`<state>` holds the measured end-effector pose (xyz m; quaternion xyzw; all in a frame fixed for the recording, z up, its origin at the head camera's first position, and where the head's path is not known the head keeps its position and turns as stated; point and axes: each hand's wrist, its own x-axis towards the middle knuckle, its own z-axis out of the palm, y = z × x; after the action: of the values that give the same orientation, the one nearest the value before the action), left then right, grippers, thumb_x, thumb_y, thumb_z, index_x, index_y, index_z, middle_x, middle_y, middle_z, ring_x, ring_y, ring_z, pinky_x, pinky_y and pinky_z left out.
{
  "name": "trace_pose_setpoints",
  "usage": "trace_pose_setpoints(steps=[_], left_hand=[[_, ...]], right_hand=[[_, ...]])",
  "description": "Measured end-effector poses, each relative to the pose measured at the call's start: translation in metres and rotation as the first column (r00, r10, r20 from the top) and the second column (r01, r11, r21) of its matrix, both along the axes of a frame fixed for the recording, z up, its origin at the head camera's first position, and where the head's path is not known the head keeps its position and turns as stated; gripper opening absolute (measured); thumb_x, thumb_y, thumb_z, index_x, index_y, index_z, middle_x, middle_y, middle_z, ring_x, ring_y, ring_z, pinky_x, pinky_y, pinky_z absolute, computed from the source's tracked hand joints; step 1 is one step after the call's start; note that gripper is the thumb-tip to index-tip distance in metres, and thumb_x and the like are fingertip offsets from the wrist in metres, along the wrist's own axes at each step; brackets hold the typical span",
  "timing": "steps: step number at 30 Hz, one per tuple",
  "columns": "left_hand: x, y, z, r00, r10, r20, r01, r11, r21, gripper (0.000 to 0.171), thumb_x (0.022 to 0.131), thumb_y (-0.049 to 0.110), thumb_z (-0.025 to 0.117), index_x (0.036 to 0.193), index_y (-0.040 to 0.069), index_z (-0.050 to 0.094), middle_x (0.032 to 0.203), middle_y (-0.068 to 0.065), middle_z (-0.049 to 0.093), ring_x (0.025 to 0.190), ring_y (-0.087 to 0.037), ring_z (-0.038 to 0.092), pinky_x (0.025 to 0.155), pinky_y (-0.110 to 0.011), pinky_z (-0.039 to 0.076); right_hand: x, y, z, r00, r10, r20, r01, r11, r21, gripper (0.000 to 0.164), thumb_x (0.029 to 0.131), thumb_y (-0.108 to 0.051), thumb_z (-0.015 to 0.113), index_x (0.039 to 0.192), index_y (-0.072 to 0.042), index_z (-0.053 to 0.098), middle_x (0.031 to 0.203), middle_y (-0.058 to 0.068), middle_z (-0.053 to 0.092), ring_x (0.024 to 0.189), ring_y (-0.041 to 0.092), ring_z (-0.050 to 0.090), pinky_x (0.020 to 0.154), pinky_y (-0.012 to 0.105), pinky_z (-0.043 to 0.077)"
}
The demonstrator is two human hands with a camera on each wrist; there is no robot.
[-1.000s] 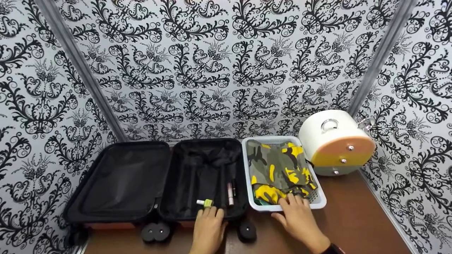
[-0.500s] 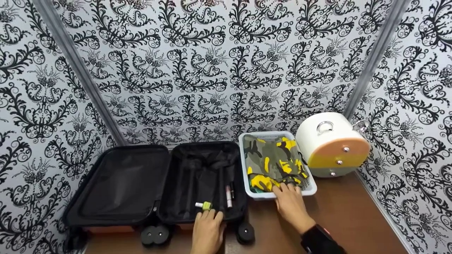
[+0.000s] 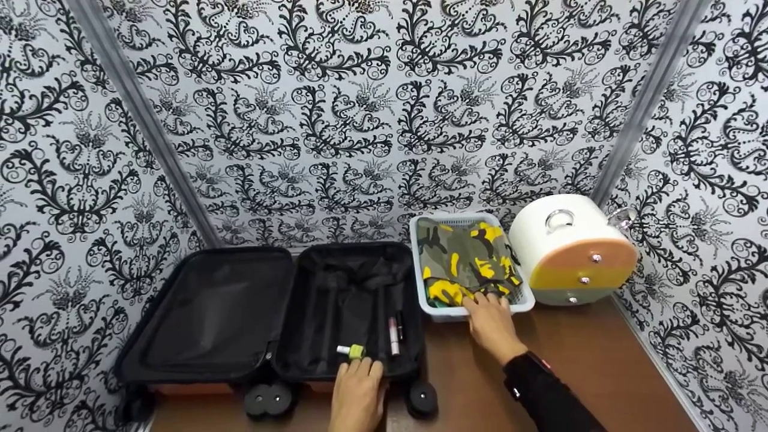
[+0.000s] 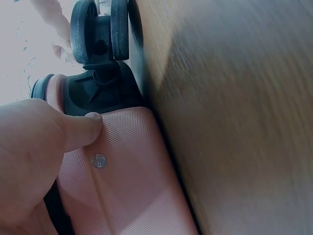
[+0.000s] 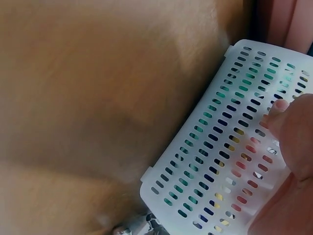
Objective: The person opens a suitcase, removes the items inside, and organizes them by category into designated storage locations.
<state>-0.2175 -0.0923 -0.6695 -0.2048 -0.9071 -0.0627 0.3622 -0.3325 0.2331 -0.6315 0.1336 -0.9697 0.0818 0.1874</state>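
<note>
An open suitcase (image 3: 204, 312) with a black lining and pink shell lies on the brown table. My left hand (image 3: 358, 390) grips its front rim, fingers over the edge; in the left wrist view the thumb (image 4: 80, 131) presses on the pink shell (image 4: 132, 171) below a wheel. My right hand (image 3: 493, 324) holds the front rim of a white basket (image 3: 447, 312). Its thumb (image 5: 278, 115) lies on the perforated outer wall of the basket (image 5: 210, 147), fingers over the rim. Folded camouflage cloth (image 3: 462, 255) in grey and yellow fills the basket's top.
In the suitcase's right half lie a small green bottle (image 3: 356, 351) with a white cap, a pink lip gloss tube (image 3: 393, 336) and a thin black tube (image 3: 401, 325). A rounded white drawer box (image 3: 576, 252) stands right of the basket, against patterned walls.
My right hand has pushed the basket back toward the rear wall, still holding its front rim. My left hand stays on the suitcase rim.
</note>
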Motion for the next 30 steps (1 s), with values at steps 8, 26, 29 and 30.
trace_pose_setpoints(steps=[8,26,29,30], left_hand=[[0.008,0.001,0.007,0.999,-0.004,-0.034,0.004,1.0,-0.016,0.046,0.065,0.028,0.097,0.089,0.019,0.059,0.084,0.001,0.062,0.078,-0.023,0.06,0.069,-0.038,0.038],[0.021,0.005,0.01,0.997,0.026,0.073,-0.024,0.999,-0.029,0.043,0.07,0.027,0.096,0.091,0.019,0.06,0.086,0.001,0.063,0.077,-0.022,0.059,0.068,-0.038,0.039],[0.02,0.004,0.01,0.998,0.022,0.052,-0.021,1.0,-0.021,0.043,0.068,0.027,0.097,0.09,0.019,0.06,0.085,0.001,0.063,0.076,-0.022,0.059,0.068,-0.038,0.038],[0.02,0.004,0.009,0.999,0.02,0.045,-0.019,1.0,-0.018,0.043,0.068,0.026,0.097,0.09,0.019,0.06,0.085,0.001,0.062,0.076,-0.022,0.059,0.068,-0.038,0.038]], right_hand=[[0.0,0.0,0.011,0.998,-0.02,0.054,0.019,1.0,0.019,0.033,0.094,-0.003,0.074,0.126,-0.007,0.076,0.119,0.018,0.075,0.104,0.044,0.063,0.085,0.056,0.041],[-0.006,0.004,0.024,0.961,-0.002,0.276,-0.014,0.998,0.056,0.04,0.1,-0.001,0.068,0.139,-0.009,0.072,0.137,0.021,0.073,0.123,0.048,0.064,0.096,0.064,0.044],[-0.005,0.003,0.026,0.957,0.002,0.292,-0.019,0.998,0.053,0.041,0.1,0.0,0.067,0.139,-0.009,0.072,0.139,0.021,0.073,0.126,0.049,0.064,0.099,0.066,0.045],[-0.005,0.003,0.026,0.959,0.0,0.284,-0.017,0.998,0.055,0.04,0.1,0.0,0.067,0.139,-0.009,0.072,0.138,0.021,0.074,0.126,0.049,0.064,0.099,0.066,0.045]])
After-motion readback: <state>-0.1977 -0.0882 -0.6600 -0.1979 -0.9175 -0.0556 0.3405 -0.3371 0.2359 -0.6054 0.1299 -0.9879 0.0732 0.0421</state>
